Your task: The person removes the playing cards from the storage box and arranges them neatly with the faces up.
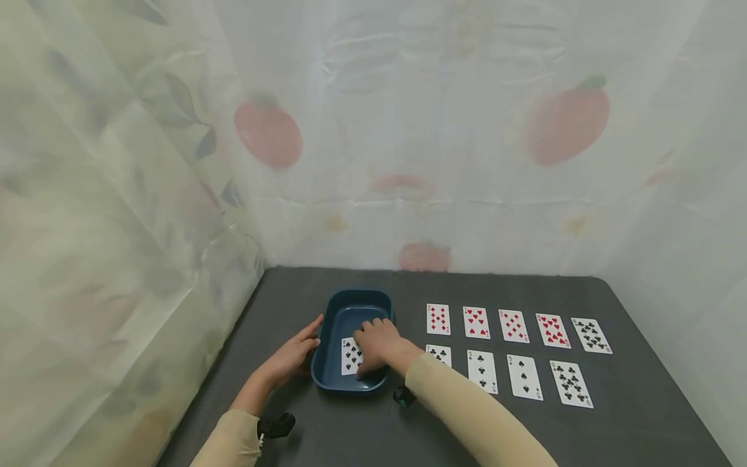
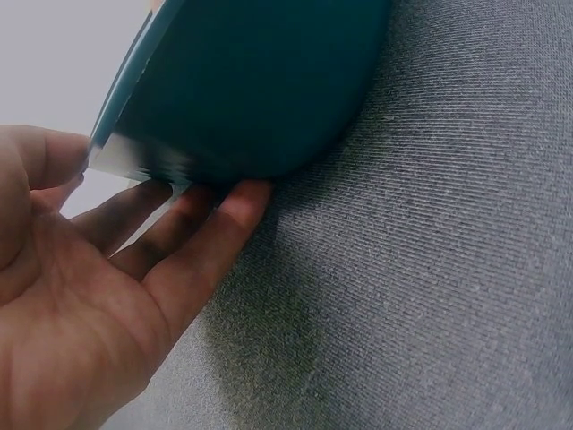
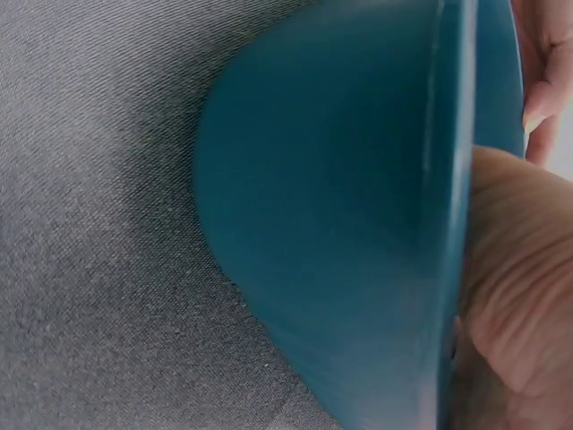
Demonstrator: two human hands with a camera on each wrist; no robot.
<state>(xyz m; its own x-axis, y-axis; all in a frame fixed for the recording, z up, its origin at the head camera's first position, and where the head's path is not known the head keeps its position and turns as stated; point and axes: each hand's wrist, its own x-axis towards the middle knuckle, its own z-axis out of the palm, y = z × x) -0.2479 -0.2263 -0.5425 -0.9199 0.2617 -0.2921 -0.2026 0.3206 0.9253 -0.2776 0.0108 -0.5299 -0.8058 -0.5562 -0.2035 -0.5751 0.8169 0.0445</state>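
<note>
A blue tray [image 1: 332, 373] with rounded corners sits on the dark table. My left hand [image 1: 292, 358] holds its left side, thumb at the rim and fingers against the outer wall low down, as the left wrist view shows. Inside the tray, a white playing card [image 1: 348, 357] with black pips lies face up. My right hand [image 1: 380, 345] reaches over it, gripping its right part between the thumb and the fingers. That part of the card is hidden under the hand. Whether other cards lie beneath cannot be told. In the right wrist view, the tray wall [image 3: 331, 179] covers the fingers.
Two rows of face-up playing cards lie right of the tray, the far row including a red-pipped card [image 1: 513, 325] and the near row a black-pipped card [image 1: 572, 384]. My right forearm crosses near the near row's leftmost card [image 1: 439, 354]. Patterned curtains [image 1: 467, 162] surround the table.
</note>
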